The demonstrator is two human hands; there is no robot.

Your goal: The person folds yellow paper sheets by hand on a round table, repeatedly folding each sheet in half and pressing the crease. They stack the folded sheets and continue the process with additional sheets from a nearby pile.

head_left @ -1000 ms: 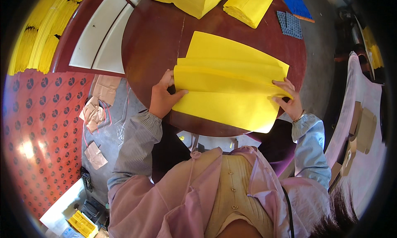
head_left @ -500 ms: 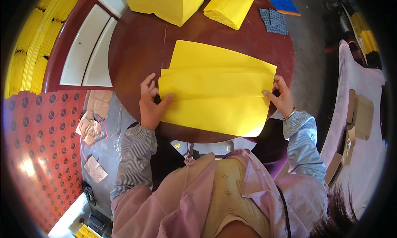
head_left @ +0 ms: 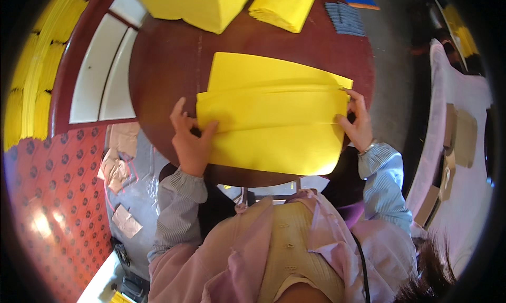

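A large yellow sheet of paper or thin card (head_left: 274, 110) lies on the round dark-red table in front of me, with crosswise folds forming a raised band over its middle. At its left edge is my left hand (head_left: 192, 145), thumb on top and some fingertips hidden behind the edge; the index finger points away from it. My right hand (head_left: 358, 124) pinches the right edge near the fold, thumb on top and index finger by the upper corner of the band.
On the table's far side stand a big yellow block-like stack (head_left: 184, 8) and a folded yellow bundle (head_left: 284, 8). A grey-blue ridged pad (head_left: 345, 18) sits at the far right. Brown cardboard pieces (head_left: 464, 137) lie on a pale cloth to the right; yellow stacks (head_left: 37, 66) rise at left.
The view has shifted slightly. Both hands remain at the sheet's side edges, and the left index finger now stands a little further from the paper. The fold band looks slightly flatter.
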